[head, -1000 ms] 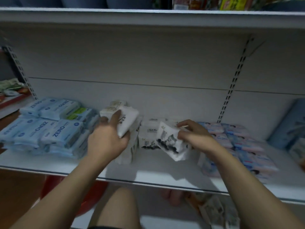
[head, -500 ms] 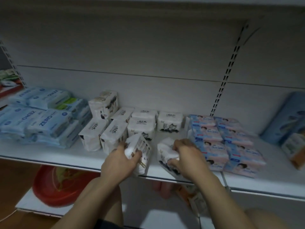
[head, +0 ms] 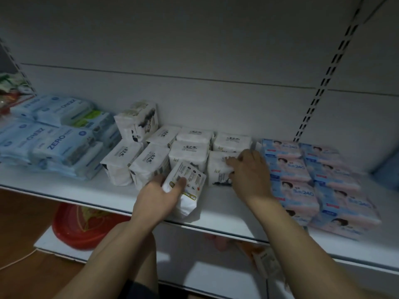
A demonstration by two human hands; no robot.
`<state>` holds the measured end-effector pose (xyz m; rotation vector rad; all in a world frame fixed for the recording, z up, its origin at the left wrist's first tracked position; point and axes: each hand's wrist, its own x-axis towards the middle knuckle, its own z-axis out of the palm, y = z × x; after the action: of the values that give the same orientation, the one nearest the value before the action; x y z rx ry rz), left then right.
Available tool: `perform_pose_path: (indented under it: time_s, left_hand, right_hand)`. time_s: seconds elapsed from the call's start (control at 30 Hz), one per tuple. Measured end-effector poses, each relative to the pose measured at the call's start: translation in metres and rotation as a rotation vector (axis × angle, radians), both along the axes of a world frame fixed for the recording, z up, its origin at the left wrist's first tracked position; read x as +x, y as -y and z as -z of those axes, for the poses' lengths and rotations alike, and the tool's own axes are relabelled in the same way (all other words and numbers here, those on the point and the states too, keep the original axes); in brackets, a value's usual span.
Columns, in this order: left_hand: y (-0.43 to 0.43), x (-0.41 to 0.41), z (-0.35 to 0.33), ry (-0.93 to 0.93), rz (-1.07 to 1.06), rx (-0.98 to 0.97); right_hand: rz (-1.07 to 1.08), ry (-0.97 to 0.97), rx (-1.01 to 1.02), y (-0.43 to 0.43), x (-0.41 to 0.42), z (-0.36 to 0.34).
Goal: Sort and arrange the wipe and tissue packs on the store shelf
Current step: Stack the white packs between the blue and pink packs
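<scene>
Landmark for this entry: the white tissue block (head: pixel 190 147).

- Shelf (head: pixel 64 190): white store shelf that carries all the stock.
- ZERO wipe packs (head: pixel 54 143): pale blue, stacked just left of the block.
- Pink-and-blue wipe packs (head: pixel 313 180): flat and stacked in two columns just right of the block.
- The block itself: soft white packs with black print, lying in rough rows. One pack stands upright at the back-left corner.
- Tilted tissue pack (head: pixel 185 186): just in front of the block. It leans with its label and barcode face towards us, and its lower end seems to rest on the shelf.
- Front-right tissue pack (head: pixel 218 169): at the block's front-right corner, partly hidden.
- Left grip (head: pixel 157 197): closed round the tilted pack from the left, with the thumb across the label face and the fingers behind it.
- Right grip (head: pixel 250 173): fingers are bent over the top and front of the front-right pack, and it seems to hold the pack in place. We cannot see whether this pack touches the pink-and-blue column.
- Red basin (head: pixel 75 229): below the shelf, left of the block.

Handling, our judgement: the tissue packs are light and squashy, so they are not fragile but dent easily. The film wrap is likely slick, so we would take hold across the two broad faces with the whole hand rather than pinch a corner. The tilted pack wants turning print-side up before it is squared against the block's front row.
</scene>
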<state>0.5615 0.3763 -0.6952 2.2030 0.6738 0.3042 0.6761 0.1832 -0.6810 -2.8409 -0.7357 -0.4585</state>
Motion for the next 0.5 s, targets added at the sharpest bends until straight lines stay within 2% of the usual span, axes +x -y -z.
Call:
perform_pose_path:
  time_s: [0.1,0.2,0.37,0.43,0.5]
  left_hand:
    - [0.002,0.001,0.000,0.017,0.028,0.017]
    - [0.004,-0.001,0.002,0.029,0.038,0.021]
    - [0.003,-0.001,0.001,0.025,0.030,0.036]
    - [0.003,0.000,0.001,0.019,0.017,-0.060]
    - [0.002,0.000,-0.003,0.032,-0.023,-0.216]
  right_hand:
    - [0.052,0.042,0.098,-0.004,0.007,0.010]
    - [0.082,-0.007,0.128,-0.012,0.008,0.010]
    - [0.120,-0.085,0.056,-0.018,0.004,0.000]
    - [0.120,-0.128,0.009,-0.020,-0.007,-0.009]
    - [0.029,-0.180,-0.037,-0.021,-0.019,-0.019]
